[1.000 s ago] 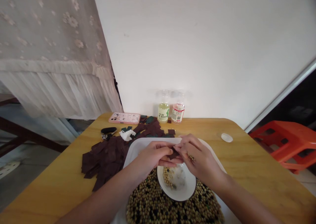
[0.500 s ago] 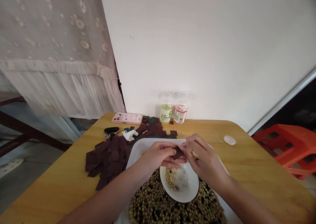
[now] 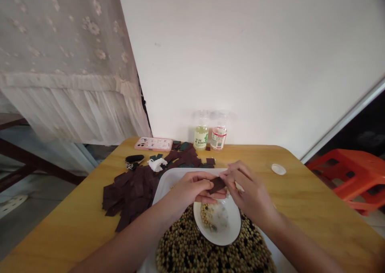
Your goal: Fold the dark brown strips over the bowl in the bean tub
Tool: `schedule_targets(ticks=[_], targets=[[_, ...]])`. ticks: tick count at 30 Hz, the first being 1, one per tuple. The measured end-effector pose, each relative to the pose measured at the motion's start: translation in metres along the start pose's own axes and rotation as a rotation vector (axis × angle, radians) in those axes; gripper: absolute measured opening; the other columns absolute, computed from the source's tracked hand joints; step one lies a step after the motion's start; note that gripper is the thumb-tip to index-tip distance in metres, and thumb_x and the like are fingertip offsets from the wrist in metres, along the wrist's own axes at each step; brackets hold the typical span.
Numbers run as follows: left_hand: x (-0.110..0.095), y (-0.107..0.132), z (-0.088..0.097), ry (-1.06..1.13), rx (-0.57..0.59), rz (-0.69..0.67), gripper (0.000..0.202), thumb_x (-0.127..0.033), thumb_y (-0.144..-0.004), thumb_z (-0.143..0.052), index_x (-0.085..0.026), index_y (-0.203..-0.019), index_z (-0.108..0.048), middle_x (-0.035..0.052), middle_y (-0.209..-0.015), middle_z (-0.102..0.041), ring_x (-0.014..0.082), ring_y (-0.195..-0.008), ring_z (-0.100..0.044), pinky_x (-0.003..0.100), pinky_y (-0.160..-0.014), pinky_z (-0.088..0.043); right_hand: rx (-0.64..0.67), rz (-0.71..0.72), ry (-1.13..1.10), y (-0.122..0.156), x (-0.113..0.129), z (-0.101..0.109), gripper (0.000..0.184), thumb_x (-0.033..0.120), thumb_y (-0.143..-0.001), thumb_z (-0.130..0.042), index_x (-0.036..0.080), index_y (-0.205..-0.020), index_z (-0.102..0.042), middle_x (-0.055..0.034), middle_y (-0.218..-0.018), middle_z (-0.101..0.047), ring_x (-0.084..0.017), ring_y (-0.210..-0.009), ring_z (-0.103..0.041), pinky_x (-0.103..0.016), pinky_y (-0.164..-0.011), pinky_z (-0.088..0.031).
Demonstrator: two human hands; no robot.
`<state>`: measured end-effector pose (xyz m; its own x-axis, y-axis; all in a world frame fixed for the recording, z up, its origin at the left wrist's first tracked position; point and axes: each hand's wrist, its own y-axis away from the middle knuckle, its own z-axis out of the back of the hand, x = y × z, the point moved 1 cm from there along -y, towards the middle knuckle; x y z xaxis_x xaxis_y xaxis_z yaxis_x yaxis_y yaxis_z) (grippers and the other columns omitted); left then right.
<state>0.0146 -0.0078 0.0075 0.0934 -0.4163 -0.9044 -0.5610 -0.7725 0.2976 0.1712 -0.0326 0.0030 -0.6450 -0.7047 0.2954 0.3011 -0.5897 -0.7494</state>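
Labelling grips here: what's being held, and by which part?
A dark brown piece: left hand by its left end, right hand touching its upper edge.

A slim, bare, slender-fingered left hand (image 3: 196, 186) is showing uncovered skin, and a long, smooth, bare left forearm (image 3: 147, 227) is broadening gradually behind it. A matching bare right hand (image 3: 247, 188), equally slim, is showing softly rounded contours, and a long, bare right forearm (image 3: 290, 235) is tapering evenly toward it. The fingernails are appearing too small to make out.

Left grip (image 3: 195, 188) pinching, right grip (image 3: 246, 188) pinching, forearms (image 3: 141, 229) angled inward
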Motion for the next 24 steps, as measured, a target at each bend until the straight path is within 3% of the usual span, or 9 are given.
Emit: schedule_targets(ticks=[6, 11, 15, 24], targets=[[0.0015, -0.001, 0.0012, 0.021, 0.007, 0.006, 0.019, -0.021, -0.071, -0.061, -0.012, -0.086, -0.067, 0.0097, -0.08, -0.071, 0.0201, -0.076, -0.068, 0.03, -0.071, -0.052, 0.018, 0.014, -0.012, 0.0, 0.0003, 0.0, 0.02, 0.004, -0.082, -0.042, 0.02, -0.07, -0.043, -0.0043, -0.079, -0.051, -0.016, -0.08, -0.055, -0.026, -0.064, -0.046], [-0.0001, -0.0004, 0.0008, 0.038, -0.023, 0.005, 0.018, -0.017, -0.074, -0.057, -0.011, -0.087, -0.067, 0.0095, -0.077, -0.071, 0.0185, -0.074, -0.068, 0.026, -0.067, -0.052, -0.05, -0.017, 0.014, -0.001, -0.0018, 0.0017, 0.022, 0.004, -0.081, -0.045, 0.021, -0.067, -0.041, -0.0029, -0.074, -0.049, -0.016, -0.082, -0.055, -0.025, -0.064, -0.045], [-0.0001, -0.0007, 0.0019, 0.051, -0.03, -0.026, 0.022, -0.018, -0.073, -0.057, -0.012, -0.093, -0.067, 0.0101, -0.081, -0.071, 0.0191, -0.078, -0.068, 0.026, -0.069, -0.052, 0.001, 0.008, -0.005, 0.0007, -0.0032, 0.0008, 0.02, 0.003, -0.081, -0.043, 0.021, -0.071, -0.043, -0.004, -0.079, -0.051, -0.015, -0.08, -0.055, -0.026, -0.066, -0.046], [0.0003, -0.0007, 0.0033, 0.059, -0.05, -0.037, 0.026, -0.017, -0.074, -0.057, -0.012, -0.098, -0.066, 0.0105, -0.081, -0.071, 0.0191, -0.077, -0.068, 0.027, -0.07, -0.052, -0.014, 0.02, -0.002, 0.002, -0.0043, 0.0006, 0.022, 0.001, -0.079, -0.044, 0.021, -0.069, -0.042, -0.0037, -0.078, -0.051, -0.016, -0.082, -0.055, -0.027, -0.067, -0.046]])
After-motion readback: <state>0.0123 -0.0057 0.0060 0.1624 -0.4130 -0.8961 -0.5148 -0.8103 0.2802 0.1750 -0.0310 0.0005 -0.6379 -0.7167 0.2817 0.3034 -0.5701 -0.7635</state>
